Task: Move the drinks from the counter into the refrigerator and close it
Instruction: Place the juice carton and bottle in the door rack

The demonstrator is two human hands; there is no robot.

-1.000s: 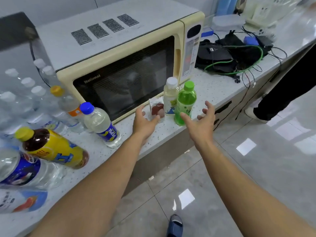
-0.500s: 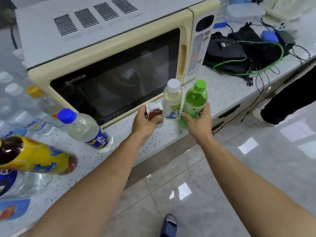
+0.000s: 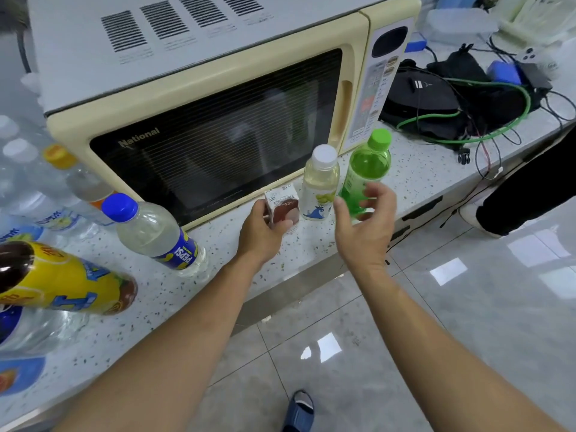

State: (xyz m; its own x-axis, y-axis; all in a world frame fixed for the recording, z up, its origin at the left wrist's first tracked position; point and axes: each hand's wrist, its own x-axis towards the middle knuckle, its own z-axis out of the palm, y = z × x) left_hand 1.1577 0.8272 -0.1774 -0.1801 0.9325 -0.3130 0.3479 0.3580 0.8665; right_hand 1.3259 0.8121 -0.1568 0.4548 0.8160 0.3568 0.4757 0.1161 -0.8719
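Gripping the carton (image 3: pixel 282 204), left hand (image 3: pixel 260 233) (right hand (image 3: pixel 363 227) loosely curled) beside green bottle (image 3: pixel 364 174).

My left hand (image 3: pixel 260 235), which reached open toward the small carton (image 3: pixel 282 207) a second ago, now grips it on the worktop (image 3: pixel 299 247). My right hand (image 3: pixel 363 227), wrapped round the green bottle (image 3: pixel 366 169) half a second back, now has its fingers (image 3: pixel 374 190) loosened and spread at the bottle's lower part.

Speckled white counter (image 3: pixel 414 179): cream microwave (image 3: pixel 218 120) at rear; small carton (image 3: pixel 282 207), pale bottle (image 3: pixel 319 182), green bottle (image 3: pixel 364 173) before it; blue-capped bottle (image 3: pixel 152 235) leftward; cables (image 3: pixel 461 113) at right end.
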